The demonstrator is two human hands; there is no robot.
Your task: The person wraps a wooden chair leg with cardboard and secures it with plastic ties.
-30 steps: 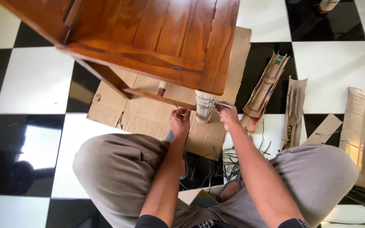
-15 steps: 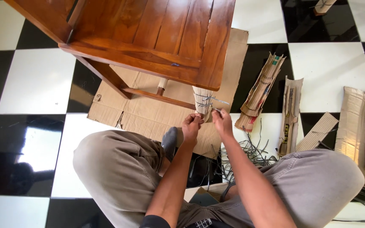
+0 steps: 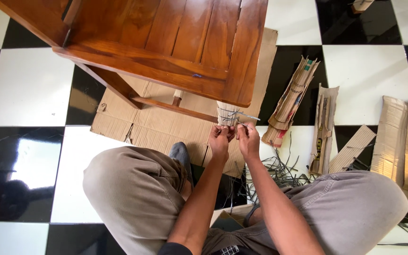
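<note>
A brown wooden chair [image 3: 166, 42] stands on a flat cardboard sheet [image 3: 157, 125]. Its near leg is wrapped in pale cardboard [image 3: 226, 111] and bound with thin grey straps [image 3: 236, 114]. My left hand [image 3: 220, 140] and my right hand [image 3: 249, 138] meet side by side just below that wrap, fingertips pinched on the strap ends against the leg. The fingers hide how the strap ends lie between them. I sit cross-legged on the tiled floor, knees spread to either side.
Folded cardboard strips [image 3: 293, 99] [image 3: 323, 127] lie to the right on the black and white tiles. More corrugated pieces [image 3: 402, 141] sit at the far right. A heap of dark strap offcuts [image 3: 275, 172] lies between my knees.
My left hand has moved right from the chair rail to the wrapped leg. The right hand came down and left, so both hands now meet on the straps.
</note>
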